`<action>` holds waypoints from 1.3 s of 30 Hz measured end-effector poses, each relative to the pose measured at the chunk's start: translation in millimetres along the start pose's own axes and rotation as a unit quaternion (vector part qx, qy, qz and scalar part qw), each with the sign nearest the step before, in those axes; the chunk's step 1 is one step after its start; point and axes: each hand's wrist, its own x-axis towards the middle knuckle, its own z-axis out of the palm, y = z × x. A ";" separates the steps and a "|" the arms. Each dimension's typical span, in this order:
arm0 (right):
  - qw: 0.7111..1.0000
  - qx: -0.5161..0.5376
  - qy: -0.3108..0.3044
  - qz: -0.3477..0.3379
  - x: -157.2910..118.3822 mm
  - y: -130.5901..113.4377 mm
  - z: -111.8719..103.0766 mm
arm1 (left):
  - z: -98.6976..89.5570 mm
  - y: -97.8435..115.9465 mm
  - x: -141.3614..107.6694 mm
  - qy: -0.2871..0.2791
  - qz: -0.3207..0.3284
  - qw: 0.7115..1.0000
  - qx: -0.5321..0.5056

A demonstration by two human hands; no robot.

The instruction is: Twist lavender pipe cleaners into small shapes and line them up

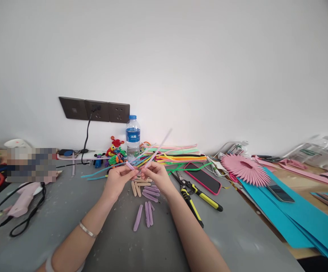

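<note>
A light purple pipe cleaner (160,146) is held up between my two hands above the grey table. My left hand (120,179) pinches its short end, which pokes out past the fingertips. Close beside it, my right hand (156,176) pinches the same stem, and the long free end slants up to the right. Just below the hands lie several beige folded pipe cleaner pieces (136,189) and several purple folded pieces (150,195). Nearer to me are more purple pieces (138,218). The fingers partly hide the stretch of stem between them.
Behind the hands are a water bottle (133,138), a pile of coloured pipe cleaners (181,155) and small figures (115,151). Yellow-black pliers (191,196) and a phone (203,179) lie right. A pink glue gun (23,200) with a looped cord is left; blue paper (297,215) is far right.
</note>
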 end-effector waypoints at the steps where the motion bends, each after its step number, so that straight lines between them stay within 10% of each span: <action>1: 1.000 -0.004 -0.011 0.004 -0.4 -1.4 -1.5 | -0.4 -0.4 -0.3 -0.023 -0.003 1.000 0.016; 25: 0.992 -0.020 -0.094 0.083 -5.6 -11.6 -19.5 | 2.2 -2.3 -8.0 -0.214 -0.031 0.972 0.089; 39: 0.996 -0.061 -0.051 0.032 -2.6 -12.5 -12.9 | 2.9 -3.9 -8.2 -0.115 0.127 0.949 0.264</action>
